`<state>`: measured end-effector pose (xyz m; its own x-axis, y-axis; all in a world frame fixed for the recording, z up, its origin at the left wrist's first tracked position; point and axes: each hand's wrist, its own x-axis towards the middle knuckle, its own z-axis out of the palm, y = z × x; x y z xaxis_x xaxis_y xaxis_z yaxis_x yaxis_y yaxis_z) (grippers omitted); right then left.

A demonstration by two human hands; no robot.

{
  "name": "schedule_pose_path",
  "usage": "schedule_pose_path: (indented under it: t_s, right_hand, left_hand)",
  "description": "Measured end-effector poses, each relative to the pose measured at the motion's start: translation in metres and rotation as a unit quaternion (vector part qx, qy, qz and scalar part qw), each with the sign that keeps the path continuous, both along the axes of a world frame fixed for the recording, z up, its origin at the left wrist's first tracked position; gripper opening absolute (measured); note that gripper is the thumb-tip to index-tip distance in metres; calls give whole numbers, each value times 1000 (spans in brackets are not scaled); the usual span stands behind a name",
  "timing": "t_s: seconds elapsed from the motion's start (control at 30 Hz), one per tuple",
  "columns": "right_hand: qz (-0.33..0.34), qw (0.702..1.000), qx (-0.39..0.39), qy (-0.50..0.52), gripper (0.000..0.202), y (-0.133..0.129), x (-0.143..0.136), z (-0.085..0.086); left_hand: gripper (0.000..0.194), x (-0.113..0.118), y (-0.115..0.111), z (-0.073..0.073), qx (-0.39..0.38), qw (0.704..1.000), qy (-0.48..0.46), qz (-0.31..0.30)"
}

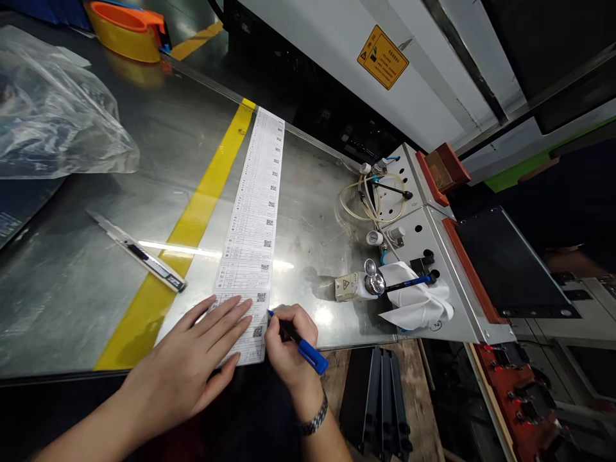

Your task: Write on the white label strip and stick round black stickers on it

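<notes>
A long white strip of printed labels (250, 224), with QR codes down one side, lies on the metal table. My left hand (202, 353) rests flat on the strip's near end, fingers stretched out. Beside that end, my right hand (291, 343) grips a marker pen (301, 346) with a blue cap on its back end. The pen's blue tip is at the strip's right edge; whether it touches the paper I cannot tell. A utility knife (139, 253), blade out, lies to the left across the yellow stripe.
A clear plastic bag (62, 115) lies at the left, near a yellow tape roll (125, 35). At the right stand a small bottle (359, 285) with a metal top and a grey control box (409, 237) with gauges and hoses. Dark bars (380, 398) lie below the table edge.
</notes>
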<state>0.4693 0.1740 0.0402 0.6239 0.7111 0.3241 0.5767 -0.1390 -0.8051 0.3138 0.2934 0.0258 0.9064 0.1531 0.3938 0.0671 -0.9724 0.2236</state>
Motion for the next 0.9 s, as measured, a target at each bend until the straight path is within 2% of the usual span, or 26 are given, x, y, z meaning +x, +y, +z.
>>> schedule_pose_path:
  t_s: [0.37,0.53,0.6,0.8,0.9]
  right_hand:
    - [-4,999,-5,34,7,0,-1,3]
    - [-30,997,-9,72,9,-1,-1,3]
    - [-33,997,-9,73,9,-1,-1,3]
    - [-17,997,-6,71,7,-1,-1,0]
    - [-14,999,-3,51,5,-1,-1,-2]
  left_hand:
    - [51,0,1,1,0,1000,-6,-5]
    - [36,-9,0,-7,-36,998,-33,-33]
    - [36,-12,1,-8,-51,997,-31,-45]
    - [49,-1,-1,1,-24,1000,-12,2]
    - [47,2,-4,4,-42,999,-8,10]
